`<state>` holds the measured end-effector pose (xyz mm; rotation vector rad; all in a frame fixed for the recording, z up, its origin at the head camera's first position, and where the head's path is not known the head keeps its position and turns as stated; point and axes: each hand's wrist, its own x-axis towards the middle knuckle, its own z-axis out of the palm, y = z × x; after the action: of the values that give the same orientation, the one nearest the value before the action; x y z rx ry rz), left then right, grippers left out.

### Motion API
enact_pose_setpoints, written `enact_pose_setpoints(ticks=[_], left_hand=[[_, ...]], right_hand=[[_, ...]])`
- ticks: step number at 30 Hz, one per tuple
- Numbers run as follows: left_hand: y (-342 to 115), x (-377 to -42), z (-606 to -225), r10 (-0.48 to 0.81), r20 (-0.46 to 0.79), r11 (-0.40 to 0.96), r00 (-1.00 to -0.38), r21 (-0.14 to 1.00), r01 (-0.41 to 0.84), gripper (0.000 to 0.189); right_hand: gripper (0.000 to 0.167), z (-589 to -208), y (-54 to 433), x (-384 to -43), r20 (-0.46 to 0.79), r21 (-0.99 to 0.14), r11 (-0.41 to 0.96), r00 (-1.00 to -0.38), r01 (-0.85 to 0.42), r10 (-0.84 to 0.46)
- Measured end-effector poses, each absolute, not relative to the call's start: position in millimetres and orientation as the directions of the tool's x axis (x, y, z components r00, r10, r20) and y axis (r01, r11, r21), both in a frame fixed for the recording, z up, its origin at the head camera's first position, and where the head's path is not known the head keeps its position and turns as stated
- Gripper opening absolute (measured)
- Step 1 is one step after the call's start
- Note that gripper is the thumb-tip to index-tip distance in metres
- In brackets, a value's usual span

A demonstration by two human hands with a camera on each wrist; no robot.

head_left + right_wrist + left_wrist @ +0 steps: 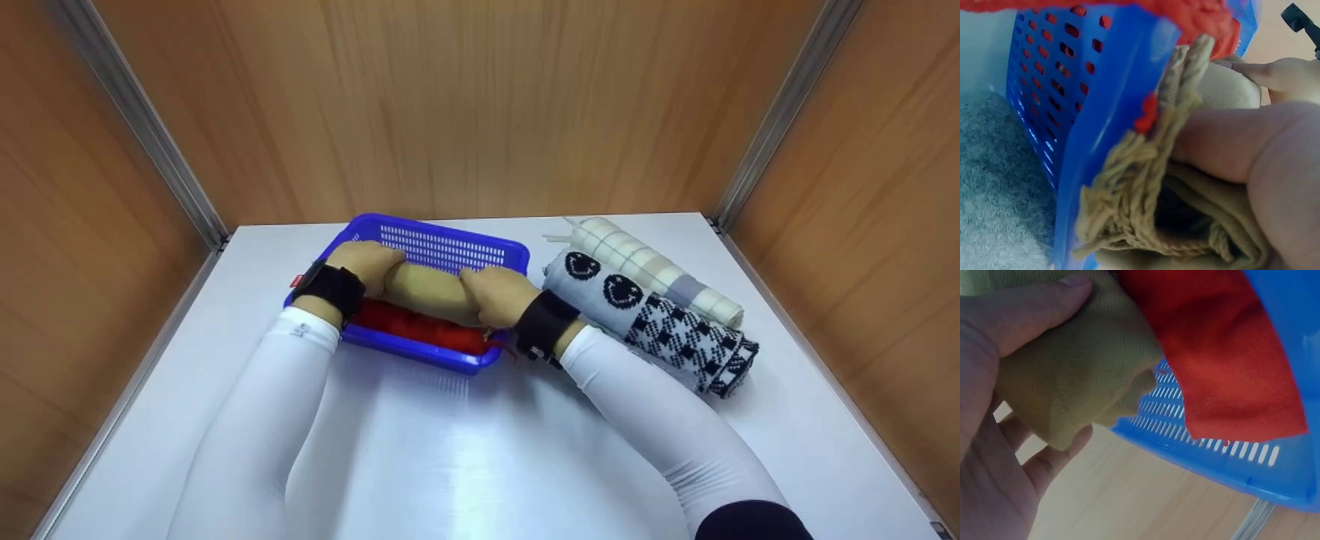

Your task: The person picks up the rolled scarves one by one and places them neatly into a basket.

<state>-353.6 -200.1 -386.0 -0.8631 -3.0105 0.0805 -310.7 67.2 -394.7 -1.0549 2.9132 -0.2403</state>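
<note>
Two white sleeves (247,427) came in at the bottom of the frame, closest to us. Brown wood walls (480,112) stood around a white table (450,465). Just left of the middle we saw a blue basket (405,349). At the right lay a fat gray roll (645,319) with smiley faces, and above it a thinner cream roll (660,270) with checks. A tan roll (431,292) was in the middle, at the basket, above the red roll (420,328) that lay inside. We could not tell if the tan one touched the bottom.

The left hand (365,262) pinched its left end, thumb on one side and fingers on the other. The right hand (501,295) gripped its right end, where tan strings (1145,197) lay by the basket's edge.

We thought the step was tucking the tan roll in beside the red one, though it could have been lifting it out. The next move, we guessed, called for two snug hands, so it would not unroll.
</note>
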Motion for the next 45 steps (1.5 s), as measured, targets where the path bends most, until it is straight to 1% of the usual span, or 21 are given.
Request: enact_pose_setpoints(ticks=[7,14,19,21,26,28,32,36,38,40,45], left_hand=[[-194,-349,-388,0.493,-0.078,0.867,-0.867,-0.044,0.497,0.025],[-186,-340,-381,0.420,-0.160,0.906,-0.893,0.012,0.424,0.027],[-184,-339,-378,0.425,-0.145,0.904,-0.894,0.013,0.428,0.019],[-184,-341,-379,0.439,-0.127,0.897,-0.889,0.001,0.443,0.016],[-186,-351,-387,0.459,-0.096,0.887,-0.883,-0.011,0.462,0.015],[-186,-356,-390,0.470,-0.085,0.881,-0.879,-0.016,0.473,0.014],[-187,-363,-396,0.495,-0.053,0.867,-0.867,-0.032,0.497,0.014],[-186,-367,-400,0.507,-0.034,0.860,-0.861,-0.040,0.508,0.014],[-185,-368,-402,0.507,-0.033,0.860,-0.862,-0.047,0.508,0.014],[-185,-368,-404,0.501,-0.031,0.863,-0.865,-0.055,0.502,0.013],[-183,-368,-406,0.481,-0.041,0.874,-0.876,-0.061,0.483,0.014]], right_hand=[[0.041,-399,68,-315,-0.011,-0.150,0.750,-0.757,-0.645,-0.653],[0.037,-398,69,-316,-0.062,-0.118,0.752,-0.752,-0.648,-0.657],[0.038,-394,69,-317,-0.122,-0.112,0.758,-0.749,-0.642,-0.652],[0.036,-393,69,-317,-0.131,-0.111,0.757,-0.746,-0.644,-0.653],[0.020,-393,68,-317,-0.095,-0.129,0.755,-0.750,-0.643,-0.655],[0.017,-393,68,-317,-0.074,-0.146,0.760,-0.759,-0.634,-0.647],[0.018,-394,66,-316,-0.034,-0.161,0.767,-0.773,-0.622,-0.634],[0.030,-396,64,-318,0.000,-0.156,0.767,-0.777,-0.622,-0.630],[0.034,-397,64,-319,0.011,-0.159,0.770,-0.781,-0.617,-0.624],[0.033,-399,63,-321,0.018,-0.165,0.774,-0.786,-0.611,-0.617],[0.022,-403,62,-327,0.022,-0.178,0.773,-0.788,-0.609,-0.616]])
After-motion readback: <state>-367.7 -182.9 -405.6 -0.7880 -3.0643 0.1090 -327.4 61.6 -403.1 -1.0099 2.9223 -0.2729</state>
